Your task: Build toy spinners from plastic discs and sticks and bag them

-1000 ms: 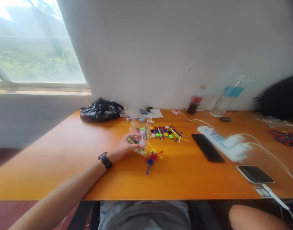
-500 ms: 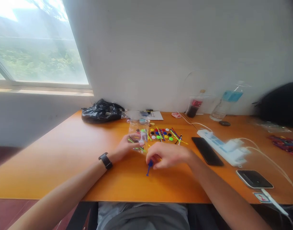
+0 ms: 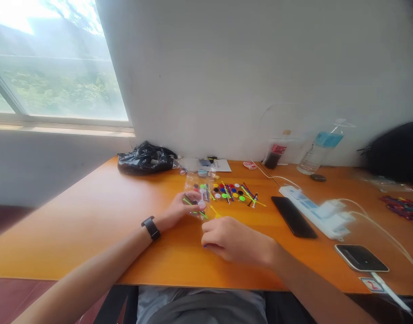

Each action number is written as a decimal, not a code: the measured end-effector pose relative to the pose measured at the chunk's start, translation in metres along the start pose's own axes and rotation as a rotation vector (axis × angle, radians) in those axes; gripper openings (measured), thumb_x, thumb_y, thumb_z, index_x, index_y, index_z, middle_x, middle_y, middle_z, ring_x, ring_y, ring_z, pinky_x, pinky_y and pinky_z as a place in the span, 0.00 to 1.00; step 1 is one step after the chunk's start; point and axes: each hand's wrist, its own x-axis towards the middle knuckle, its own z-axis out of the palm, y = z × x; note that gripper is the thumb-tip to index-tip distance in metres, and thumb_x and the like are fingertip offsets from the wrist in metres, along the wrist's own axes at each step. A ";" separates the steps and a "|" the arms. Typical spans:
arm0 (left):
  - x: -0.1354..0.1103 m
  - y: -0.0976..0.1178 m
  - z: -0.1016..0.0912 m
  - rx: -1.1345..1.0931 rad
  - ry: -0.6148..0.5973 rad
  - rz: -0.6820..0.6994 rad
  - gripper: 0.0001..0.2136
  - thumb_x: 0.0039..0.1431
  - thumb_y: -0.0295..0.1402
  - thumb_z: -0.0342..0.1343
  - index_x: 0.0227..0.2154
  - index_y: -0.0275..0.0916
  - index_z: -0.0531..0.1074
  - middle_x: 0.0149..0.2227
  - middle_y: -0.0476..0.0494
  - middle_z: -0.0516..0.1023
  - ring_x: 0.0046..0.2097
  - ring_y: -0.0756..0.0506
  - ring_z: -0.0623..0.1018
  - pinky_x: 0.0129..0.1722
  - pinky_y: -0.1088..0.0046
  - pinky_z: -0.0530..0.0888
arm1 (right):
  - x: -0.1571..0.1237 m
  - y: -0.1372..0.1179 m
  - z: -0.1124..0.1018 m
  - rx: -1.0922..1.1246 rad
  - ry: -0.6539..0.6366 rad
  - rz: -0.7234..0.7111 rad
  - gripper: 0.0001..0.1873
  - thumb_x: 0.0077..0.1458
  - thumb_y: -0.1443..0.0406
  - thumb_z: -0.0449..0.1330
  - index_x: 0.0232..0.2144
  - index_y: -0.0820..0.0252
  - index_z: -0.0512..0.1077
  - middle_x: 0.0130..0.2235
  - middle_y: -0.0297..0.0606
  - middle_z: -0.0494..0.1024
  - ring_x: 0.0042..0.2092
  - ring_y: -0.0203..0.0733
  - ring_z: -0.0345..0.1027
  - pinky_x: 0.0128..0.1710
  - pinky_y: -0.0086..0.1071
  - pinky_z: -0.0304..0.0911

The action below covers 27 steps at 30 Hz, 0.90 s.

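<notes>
Plainly, left fingers (image 3: 191, 195) holding clear bag (image 3: 202, 191), red bottle label (image 3: 278, 149) unreadable

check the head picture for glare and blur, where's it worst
In the head view, the window bleaches to white near its top; in the head view, a pale sheen covers the table's left part; in the head view, the small coloured pieces look soft, their fine detail lost.

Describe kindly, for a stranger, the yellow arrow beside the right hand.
On the orange table, find the right hand. The yellow arrow shows at its far side. Unlike the colourful pieces spread farther back, it is partly hidden by that hand.
</notes>
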 end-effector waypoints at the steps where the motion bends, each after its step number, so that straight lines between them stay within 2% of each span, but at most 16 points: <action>1: 0.000 0.000 0.000 0.016 0.000 0.012 0.18 0.48 0.38 0.76 0.37 0.33 0.79 0.33 0.45 0.79 0.33 0.49 0.76 0.36 0.73 0.73 | -0.002 -0.004 -0.008 0.021 0.034 -0.011 0.12 0.67 0.70 0.56 0.32 0.60 0.77 0.33 0.36 0.75 0.35 0.38 0.67 0.33 0.32 0.56; 3: 0.000 0.001 0.000 0.053 0.013 0.042 0.18 0.47 0.38 0.76 0.36 0.33 0.80 0.34 0.45 0.80 0.35 0.48 0.77 0.37 0.73 0.73 | -0.007 -0.012 -0.029 0.122 0.133 -0.020 0.11 0.67 0.70 0.56 0.34 0.60 0.78 0.34 0.36 0.76 0.36 0.37 0.68 0.35 0.31 0.59; 5: 0.001 0.002 -0.001 0.084 0.013 0.063 0.18 0.46 0.38 0.76 0.36 0.34 0.80 0.35 0.44 0.81 0.38 0.46 0.79 0.38 0.72 0.73 | -0.010 -0.016 -0.054 0.268 0.240 -0.040 0.10 0.68 0.70 0.57 0.37 0.59 0.79 0.39 0.38 0.79 0.41 0.38 0.72 0.42 0.30 0.64; 7: 0.001 0.001 -0.001 0.083 -0.019 0.058 0.18 0.46 0.39 0.76 0.36 0.34 0.81 0.36 0.43 0.82 0.38 0.44 0.80 0.39 0.70 0.75 | -0.010 -0.013 -0.079 0.354 0.373 -0.018 0.10 0.69 0.66 0.59 0.39 0.59 0.80 0.40 0.40 0.80 0.41 0.39 0.73 0.44 0.31 0.66; 11: 0.002 -0.002 -0.002 0.050 -0.046 0.026 0.21 0.48 0.42 0.75 0.41 0.34 0.81 0.36 0.41 0.83 0.36 0.43 0.82 0.39 0.68 0.77 | 0.004 0.013 -0.115 0.394 0.654 0.106 0.10 0.65 0.60 0.63 0.43 0.58 0.82 0.43 0.42 0.82 0.41 0.42 0.75 0.41 0.34 0.71; 14: 0.002 -0.004 -0.002 0.060 -0.021 0.026 0.22 0.46 0.43 0.76 0.41 0.35 0.81 0.37 0.41 0.83 0.37 0.43 0.83 0.39 0.68 0.77 | 0.023 0.042 -0.125 0.418 0.793 0.205 0.14 0.60 0.58 0.67 0.44 0.60 0.81 0.39 0.40 0.83 0.40 0.43 0.75 0.41 0.35 0.72; 17: 0.002 -0.005 -0.003 0.081 -0.025 0.020 0.21 0.47 0.42 0.76 0.40 0.35 0.81 0.37 0.41 0.83 0.37 0.43 0.82 0.38 0.69 0.77 | 0.038 0.067 -0.123 0.417 0.821 0.232 0.13 0.60 0.57 0.66 0.40 0.60 0.82 0.35 0.39 0.82 0.35 0.41 0.74 0.38 0.35 0.71; 20: 0.003 -0.005 -0.003 0.103 -0.023 0.024 0.19 0.48 0.41 0.75 0.39 0.35 0.81 0.36 0.41 0.83 0.36 0.43 0.82 0.38 0.69 0.77 | 0.043 0.082 -0.116 0.400 0.781 0.243 0.12 0.60 0.58 0.65 0.39 0.60 0.82 0.35 0.39 0.83 0.36 0.41 0.74 0.37 0.35 0.70; 27: 0.003 -0.004 -0.002 0.092 -0.030 0.048 0.20 0.46 0.39 0.75 0.41 0.35 0.81 0.36 0.42 0.83 0.37 0.44 0.81 0.39 0.69 0.77 | 0.038 0.087 -0.107 0.347 0.614 0.255 0.12 0.61 0.60 0.62 0.40 0.60 0.83 0.39 0.41 0.83 0.36 0.40 0.72 0.36 0.33 0.65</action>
